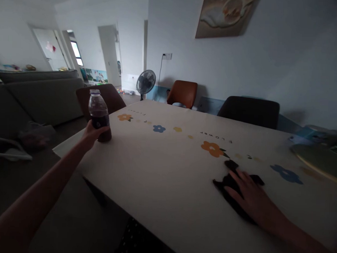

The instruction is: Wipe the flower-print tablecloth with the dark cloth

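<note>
- A plastic bottle (99,115) of dark liquid is grasped by the left hand (93,134) and is stood upright near the table's (166,185) far left corner, close to the edge.
- A dark cloth (230,183) is pressed flat under the right hand (250,195), fingers spread, well inside the near edge.
- Wide bare tabletop is left between both hands.
- Chairs (183,93) are drawn up along the far edge.

Dim room, pale wall (270,52), grey sofa (39,96), standing fan (145,82), orange chair (183,93)
</note>
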`<state>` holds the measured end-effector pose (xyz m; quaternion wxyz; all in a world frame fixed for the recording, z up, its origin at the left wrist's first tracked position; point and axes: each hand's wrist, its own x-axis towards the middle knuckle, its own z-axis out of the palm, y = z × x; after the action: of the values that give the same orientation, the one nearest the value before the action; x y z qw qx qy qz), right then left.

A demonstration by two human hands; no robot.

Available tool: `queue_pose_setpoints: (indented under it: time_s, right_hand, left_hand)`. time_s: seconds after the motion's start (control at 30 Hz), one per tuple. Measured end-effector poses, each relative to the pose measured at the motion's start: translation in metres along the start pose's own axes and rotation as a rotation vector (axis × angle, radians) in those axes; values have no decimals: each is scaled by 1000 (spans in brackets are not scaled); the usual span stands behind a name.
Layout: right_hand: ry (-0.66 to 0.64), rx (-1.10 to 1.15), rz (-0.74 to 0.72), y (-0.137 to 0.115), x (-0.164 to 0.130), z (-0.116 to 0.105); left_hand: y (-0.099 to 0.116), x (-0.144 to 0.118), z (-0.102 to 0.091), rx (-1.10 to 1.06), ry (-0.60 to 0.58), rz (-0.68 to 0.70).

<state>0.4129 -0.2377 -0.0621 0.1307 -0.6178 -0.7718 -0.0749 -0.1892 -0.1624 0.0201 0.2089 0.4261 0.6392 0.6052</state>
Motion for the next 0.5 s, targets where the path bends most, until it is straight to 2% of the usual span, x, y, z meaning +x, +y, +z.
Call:
queue_pose_setpoints:
  time_s: [0.17, 0.37, 0.5]
  right_hand:
    - [-146, 34, -143, -59, 51, -6]
    - [-327, 65, -325, -160, 130, -1]
    - [-376, 118, -417, -234, 180, 10]
  left_hand:
    - [3, 19, -19, -240, -222, -137]
    - [-6, 22, -25, -345, -274, -135]
    - [-14, 22, -28, -368, -294, -116]
